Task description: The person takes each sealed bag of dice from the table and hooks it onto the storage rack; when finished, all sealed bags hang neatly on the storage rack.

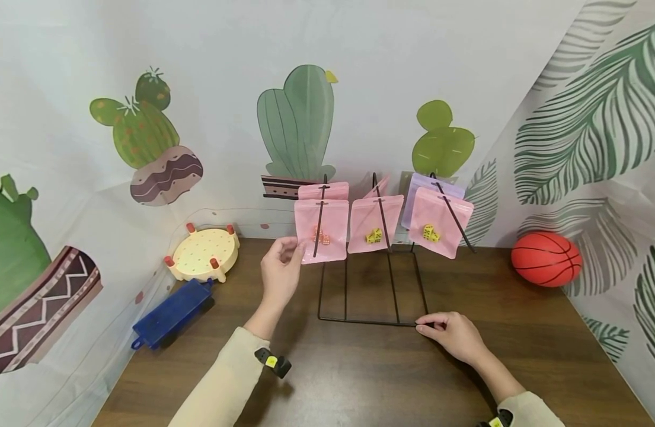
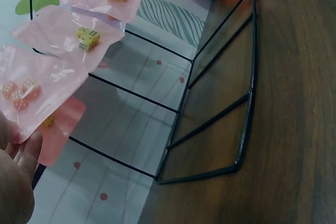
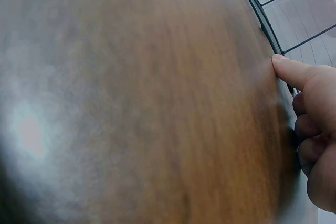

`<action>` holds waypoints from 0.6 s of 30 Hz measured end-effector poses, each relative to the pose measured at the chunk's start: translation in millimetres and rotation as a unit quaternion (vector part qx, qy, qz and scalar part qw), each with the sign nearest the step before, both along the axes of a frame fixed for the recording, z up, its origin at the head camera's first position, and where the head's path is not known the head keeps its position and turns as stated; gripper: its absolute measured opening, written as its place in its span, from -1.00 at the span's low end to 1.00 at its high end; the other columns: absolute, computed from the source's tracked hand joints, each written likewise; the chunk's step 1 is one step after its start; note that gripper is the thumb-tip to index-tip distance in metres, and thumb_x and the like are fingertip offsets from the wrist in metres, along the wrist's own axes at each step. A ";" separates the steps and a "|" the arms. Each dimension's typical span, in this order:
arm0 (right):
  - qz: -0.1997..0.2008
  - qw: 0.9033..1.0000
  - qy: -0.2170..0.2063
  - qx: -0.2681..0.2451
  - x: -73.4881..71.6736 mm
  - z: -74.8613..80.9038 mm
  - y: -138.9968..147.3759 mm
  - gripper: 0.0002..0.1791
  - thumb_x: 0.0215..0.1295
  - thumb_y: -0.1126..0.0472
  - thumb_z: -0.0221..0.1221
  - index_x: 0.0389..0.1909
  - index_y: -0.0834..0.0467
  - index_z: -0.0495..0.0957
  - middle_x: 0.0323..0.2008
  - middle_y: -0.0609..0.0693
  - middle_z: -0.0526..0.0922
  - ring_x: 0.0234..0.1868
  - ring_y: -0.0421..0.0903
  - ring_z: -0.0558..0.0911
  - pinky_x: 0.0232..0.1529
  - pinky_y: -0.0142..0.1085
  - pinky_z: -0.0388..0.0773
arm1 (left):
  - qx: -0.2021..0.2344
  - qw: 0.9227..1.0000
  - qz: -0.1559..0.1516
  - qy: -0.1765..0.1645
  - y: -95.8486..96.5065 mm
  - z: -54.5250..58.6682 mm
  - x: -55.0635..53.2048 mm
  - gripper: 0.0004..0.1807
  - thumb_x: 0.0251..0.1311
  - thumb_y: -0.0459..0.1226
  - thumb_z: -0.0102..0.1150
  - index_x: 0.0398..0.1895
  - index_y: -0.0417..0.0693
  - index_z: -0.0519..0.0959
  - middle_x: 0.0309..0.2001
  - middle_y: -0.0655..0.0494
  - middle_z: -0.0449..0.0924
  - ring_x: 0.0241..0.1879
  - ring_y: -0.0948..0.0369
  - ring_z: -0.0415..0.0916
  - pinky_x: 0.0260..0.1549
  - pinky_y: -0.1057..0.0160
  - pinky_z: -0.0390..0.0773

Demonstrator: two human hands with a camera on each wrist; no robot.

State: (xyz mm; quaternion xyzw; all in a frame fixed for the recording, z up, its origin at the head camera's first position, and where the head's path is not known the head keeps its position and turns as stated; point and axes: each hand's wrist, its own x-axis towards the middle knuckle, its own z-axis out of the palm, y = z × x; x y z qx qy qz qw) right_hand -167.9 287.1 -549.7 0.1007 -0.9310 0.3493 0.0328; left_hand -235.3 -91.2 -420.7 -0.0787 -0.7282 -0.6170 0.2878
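Note:
A black wire display rack (image 1: pixel 367 322) stands on the wooden table, with small zip pouches hanging from its three prongs. With thumb and fingers, my left hand (image 1: pixel 281 273) pinches the lower left edge of the front left pink pouch (image 1: pixel 335 219), which has orange-pink dice inside. Yellow dice show in the middle pink pouch (image 1: pixel 363 222) and the right pink pouch (image 1: pixel 455 216). Behind the right one hangs a purple pouch (image 1: pixel 412 204); another pink pouch (image 1: pixel 335 188) hangs behind the left one. My right hand (image 1: pixel 455 335) pinches the rack's base at its front right corner.
On the left of the table (image 1: pixel 327 379) lie a round cream stool-like piece (image 1: pixel 204 252) with red-tipped legs and a long blue plastic piece (image 1: pixel 172 312). A small red basketball (image 1: pixel 546 258) sits at the back right. A cactus-print backdrop (image 1: pixel 375 77) rises behind the table.

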 end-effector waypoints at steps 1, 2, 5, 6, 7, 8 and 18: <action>0.000 1.000 -0.001 0.000 0.1 0.0 -0.3 -0.91 0.25 -0.06 0.46 -0.25 -0.24 0.80 -0.70 -0.31 0.24 -0.65 -0.34 0.20 -0.59 -0.38 0.09 | 0.002 1.000 -0.002 -0.002 -0.9 -1.7 -0.6 -0.87 0.30 -0.49 0.34 -0.18 -0.44 0.63 -0.27 -0.23 0.73 -0.43 0.07 0.64 -0.42 0.46 0.52; 0.000 1.000 -0.002 -0.001 0.2 0.1 -0.5 -0.91 0.25 -0.06 0.46 -0.25 -0.24 0.80 -0.70 -0.31 0.24 -0.65 -0.34 0.20 -0.59 -0.38 0.09 | 0.004 1.000 -0.006 -0.005 -1.9 -3.5 -1.3 -0.87 0.30 -0.50 0.34 -0.17 -0.44 0.63 -0.26 -0.24 0.73 -0.44 0.10 0.64 -0.42 0.44 0.54; 0.001 1.000 -0.002 -0.003 0.1 0.2 -0.9 -0.91 0.25 -0.06 0.46 -0.25 -0.23 0.80 -0.70 -0.31 0.24 -0.66 -0.34 0.20 -0.60 -0.38 0.10 | 0.009 1.000 -0.016 -0.012 -5.6 -9.4 -2.5 -0.88 0.31 -0.51 0.32 -0.15 -0.44 0.62 -0.27 -0.26 0.73 -0.46 0.13 0.65 -0.42 0.30 0.65; 0.002 1.000 -0.003 -0.003 0.0 0.2 -0.9 -0.91 0.25 -0.06 0.46 -0.25 -0.23 0.80 -0.70 -0.31 0.24 -0.66 -0.34 0.20 -0.60 -0.38 0.10 | 0.012 1.000 -0.019 -0.015 -7.1 -11.7 -2.7 -0.88 0.31 -0.52 0.31 -0.15 -0.44 0.62 -0.27 -0.27 0.72 -0.46 0.08 0.67 -0.41 0.23 0.68; 0.003 1.000 -0.003 -0.004 -0.2 0.2 -0.8 -0.91 0.25 -0.06 0.46 -0.25 -0.23 0.80 -0.70 -0.31 0.24 -0.65 -0.34 0.20 -0.60 -0.38 0.10 | 0.014 0.999 -0.023 -0.018 -8.6 -13.9 -3.1 -0.88 0.32 -0.52 0.30 -0.15 -0.45 0.62 -0.27 -0.29 0.72 -0.45 0.04 0.68 -0.40 0.17 0.70; 0.003 1.000 -0.003 -0.004 -0.4 0.2 -0.7 -0.91 0.25 -0.06 0.45 -0.25 -0.23 0.80 -0.70 -0.31 0.24 -0.65 -0.34 0.20 -0.60 -0.38 0.10 | 0.017 0.999 -0.026 -0.021 -9.9 -15.9 -3.4 -0.88 0.32 -0.53 0.29 -0.14 -0.46 0.61 -0.27 -0.31 0.71 -0.43 -0.04 0.69 -0.38 0.11 0.71; 0.002 1.000 0.003 -0.006 0.6 -0.4 2.9 -0.91 0.24 -0.05 0.47 -0.26 -0.21 0.81 -0.68 -0.30 0.24 -0.64 -0.33 0.21 -0.58 -0.38 0.11 | 0.019 0.998 -0.020 -0.060 -24.3 -60.5 -17.4 -0.87 0.34 -0.52 0.28 -0.14 -0.48 0.59 -0.22 -0.38 0.71 -0.33 -0.32 0.66 -0.35 0.00 0.71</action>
